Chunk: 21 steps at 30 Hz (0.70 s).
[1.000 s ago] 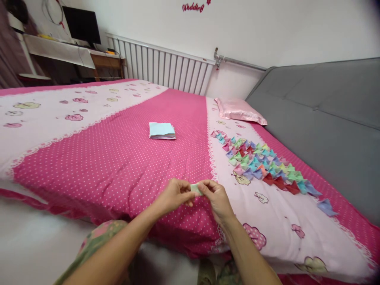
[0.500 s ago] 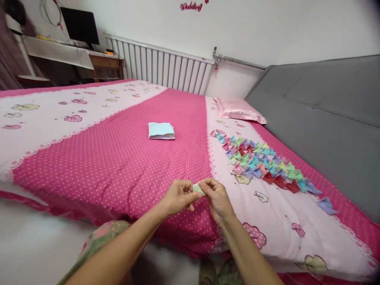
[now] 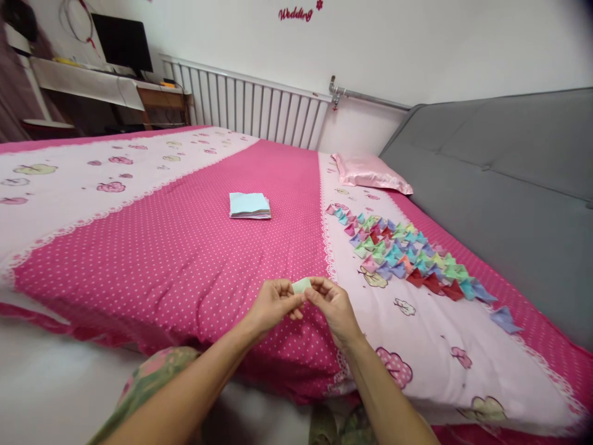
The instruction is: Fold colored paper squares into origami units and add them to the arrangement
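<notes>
My left hand (image 3: 273, 304) and my right hand (image 3: 334, 307) meet over the near edge of the bed, fingers pinched together on a small folded piece of pale green paper (image 3: 301, 285). Most of the paper is hidden by my fingertips. To the right, on the pale strip of the sheet, lie several folded paper pieces in many colours (image 3: 407, 254), set out in rows. A stack of square paper sheets (image 3: 249, 205) with a light blue top sheet rests farther back on the dotted pink part.
The bed (image 3: 176, 247) has a pink dotted sheet with pale flowered borders. A pink pillow (image 3: 370, 174) lies by the grey padded headboard (image 3: 500, 185). A white radiator (image 3: 250, 108) lines the far wall, with a desk and a dark monitor (image 3: 123, 43) at far left.
My hands have lifted slightly and closed in on the green paper, which now shows a little above my fingertips. The view has shifted a little; nothing on the bed has moved.
</notes>
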Motion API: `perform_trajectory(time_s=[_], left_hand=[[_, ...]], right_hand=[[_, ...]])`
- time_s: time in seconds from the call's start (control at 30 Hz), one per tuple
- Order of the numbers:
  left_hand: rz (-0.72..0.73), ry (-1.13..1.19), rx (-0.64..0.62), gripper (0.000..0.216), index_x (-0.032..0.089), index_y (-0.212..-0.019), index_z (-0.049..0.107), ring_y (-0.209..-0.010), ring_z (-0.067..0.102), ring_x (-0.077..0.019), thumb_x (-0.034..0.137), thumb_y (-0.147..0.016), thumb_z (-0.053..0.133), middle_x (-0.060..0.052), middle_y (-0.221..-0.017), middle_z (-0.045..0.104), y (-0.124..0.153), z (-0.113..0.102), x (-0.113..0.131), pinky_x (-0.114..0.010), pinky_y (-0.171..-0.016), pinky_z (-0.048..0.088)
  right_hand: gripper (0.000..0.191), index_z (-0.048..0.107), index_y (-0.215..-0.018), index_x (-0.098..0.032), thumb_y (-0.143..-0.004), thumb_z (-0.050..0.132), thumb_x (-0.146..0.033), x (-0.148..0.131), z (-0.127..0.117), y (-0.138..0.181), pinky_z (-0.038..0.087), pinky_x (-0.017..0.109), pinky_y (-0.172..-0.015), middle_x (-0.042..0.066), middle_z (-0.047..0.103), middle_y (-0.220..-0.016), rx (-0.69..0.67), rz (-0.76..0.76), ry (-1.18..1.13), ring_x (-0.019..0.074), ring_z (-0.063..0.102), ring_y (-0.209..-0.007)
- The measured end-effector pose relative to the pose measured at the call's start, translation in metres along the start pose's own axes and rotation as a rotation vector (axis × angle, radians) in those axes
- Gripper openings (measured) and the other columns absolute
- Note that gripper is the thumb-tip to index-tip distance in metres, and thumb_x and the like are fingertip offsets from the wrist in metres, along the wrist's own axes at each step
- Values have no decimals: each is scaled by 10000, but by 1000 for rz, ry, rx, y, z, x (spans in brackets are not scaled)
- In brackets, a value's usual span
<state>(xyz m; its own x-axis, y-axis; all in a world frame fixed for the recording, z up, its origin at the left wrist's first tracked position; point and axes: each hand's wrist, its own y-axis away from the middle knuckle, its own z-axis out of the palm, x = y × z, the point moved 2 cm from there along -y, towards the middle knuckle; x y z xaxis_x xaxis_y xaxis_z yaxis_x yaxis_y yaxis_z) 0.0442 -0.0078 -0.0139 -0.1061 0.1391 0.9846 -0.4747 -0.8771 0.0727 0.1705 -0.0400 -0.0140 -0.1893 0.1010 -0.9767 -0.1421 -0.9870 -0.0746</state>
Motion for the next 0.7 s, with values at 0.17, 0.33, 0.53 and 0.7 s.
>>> perform_trajectory(time_s=[0.17, 0.33, 0.53, 0.7], left_hand=[[29, 40, -39, 328, 91, -721, 617, -498, 582, -102, 364, -579, 729, -23, -564, 629, 0, -4, 3, -207, -515, 453], [50, -4, -77, 296, 98, -731, 624, -549, 605, -121, 365, -625, 692, -36, -632, 652, -1, -5, 1, -227, -555, 461], [24, 6, -25, 304, 89, -719, 588, -479, 583, -107, 352, -612, 699, -14, -529, 619, -2, -4, 1, -209, -496, 456], [40, 34, -39, 314, 89, -725, 566, -465, 572, -98, 358, -624, 692, -15, -546, 617, -2, -3, 1, -206, -487, 458]], right_hand=[[178, 645, -774, -165, -670, 673, -307, -2, 0, 2, 448, 270, -673, 15, 645, -703, -31, -22, 62, 145, 581, -681], [124, 636, -762, -170, -701, 646, -277, -2, -1, 1, 425, 248, -639, 2, 636, -690, -4, -107, 138, 133, 565, -653], [119, 614, -738, -170, -709, 639, -283, -1, -1, -1, 412, 245, -622, -12, 605, -665, -24, -102, 161, 126, 544, -626], [139, 607, -748, -167, -703, 642, -294, -1, -1, -2, 413, 240, -638, -9, 602, -686, -44, -82, 117, 126, 542, -652]])
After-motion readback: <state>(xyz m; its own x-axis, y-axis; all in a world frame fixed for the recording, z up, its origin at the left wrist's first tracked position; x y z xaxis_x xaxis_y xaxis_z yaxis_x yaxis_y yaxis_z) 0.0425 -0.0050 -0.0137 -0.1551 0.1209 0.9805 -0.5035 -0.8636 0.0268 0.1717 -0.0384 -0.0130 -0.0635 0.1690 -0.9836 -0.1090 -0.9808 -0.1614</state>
